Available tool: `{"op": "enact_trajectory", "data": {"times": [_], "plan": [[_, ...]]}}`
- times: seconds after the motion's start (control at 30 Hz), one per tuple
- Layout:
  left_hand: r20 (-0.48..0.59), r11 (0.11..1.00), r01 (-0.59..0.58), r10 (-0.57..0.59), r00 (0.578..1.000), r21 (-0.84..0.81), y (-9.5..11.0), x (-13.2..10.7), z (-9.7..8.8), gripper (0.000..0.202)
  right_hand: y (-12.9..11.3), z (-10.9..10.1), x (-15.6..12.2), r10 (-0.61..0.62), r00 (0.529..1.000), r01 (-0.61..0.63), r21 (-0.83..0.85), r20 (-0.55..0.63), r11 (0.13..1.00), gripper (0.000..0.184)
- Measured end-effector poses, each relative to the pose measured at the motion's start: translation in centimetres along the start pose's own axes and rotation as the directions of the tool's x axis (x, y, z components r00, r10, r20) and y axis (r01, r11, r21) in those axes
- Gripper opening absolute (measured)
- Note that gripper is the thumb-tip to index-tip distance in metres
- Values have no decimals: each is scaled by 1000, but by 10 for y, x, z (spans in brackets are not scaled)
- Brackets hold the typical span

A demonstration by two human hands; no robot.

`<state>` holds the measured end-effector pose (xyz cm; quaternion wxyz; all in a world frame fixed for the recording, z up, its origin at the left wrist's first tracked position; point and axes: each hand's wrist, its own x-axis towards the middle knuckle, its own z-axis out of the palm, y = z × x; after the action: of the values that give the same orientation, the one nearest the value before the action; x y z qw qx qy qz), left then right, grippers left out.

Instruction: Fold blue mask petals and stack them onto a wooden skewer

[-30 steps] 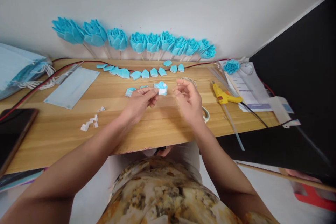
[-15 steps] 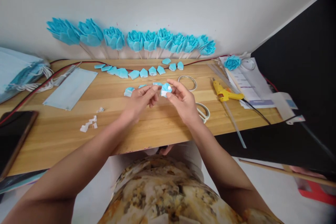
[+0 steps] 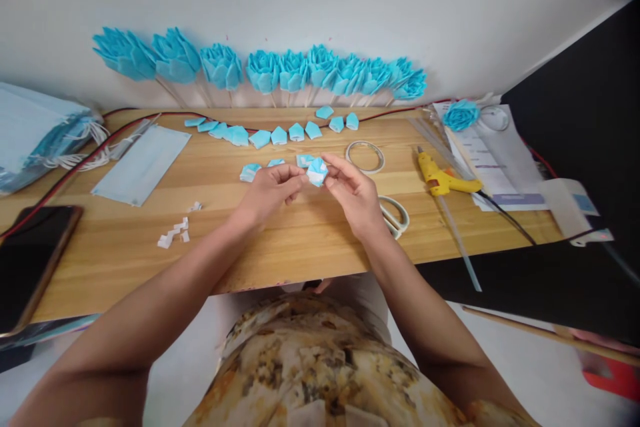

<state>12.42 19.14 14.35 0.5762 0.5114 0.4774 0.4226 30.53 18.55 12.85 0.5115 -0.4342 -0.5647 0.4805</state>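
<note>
The right hand (image 3: 357, 197) pinched a folded blue piece (image 3: 317, 171) above the worktop (image 3: 300, 240). The left hand (image 3: 267, 192) curled just beside it, touch unclear. The right hand half-hid the scissors (image 3: 399, 217).

Left hand (image 3: 270, 190), right hand (image 3: 354, 195) — both pinched

Head cam looks fwd & down, close on left hand (image 3: 267, 192), right hand (image 3: 357, 199), desk (image 3: 310, 243).

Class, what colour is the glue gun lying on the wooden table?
Yellow. The plastic glue gun shows best in the head view, the only view here.
</note>
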Motion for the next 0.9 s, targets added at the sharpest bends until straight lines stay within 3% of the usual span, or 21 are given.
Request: {"op": "enact_trajectory", "data": {"times": [0.33,0.53,0.9], "plan": [[2,999,2,-2,1000,37,1,-1,2,24,4,1,-3,39,999,-38,-27,5,999,46],[-48,991,8,-14,999,-133,2,2,-1,33,3,0,-3,30,999,-31,-25,-40,999,49],[1,999,-23,23,1000,43,3,0,1,26,0,1,-9,-14,999,18,-124,37,992,47]]}}
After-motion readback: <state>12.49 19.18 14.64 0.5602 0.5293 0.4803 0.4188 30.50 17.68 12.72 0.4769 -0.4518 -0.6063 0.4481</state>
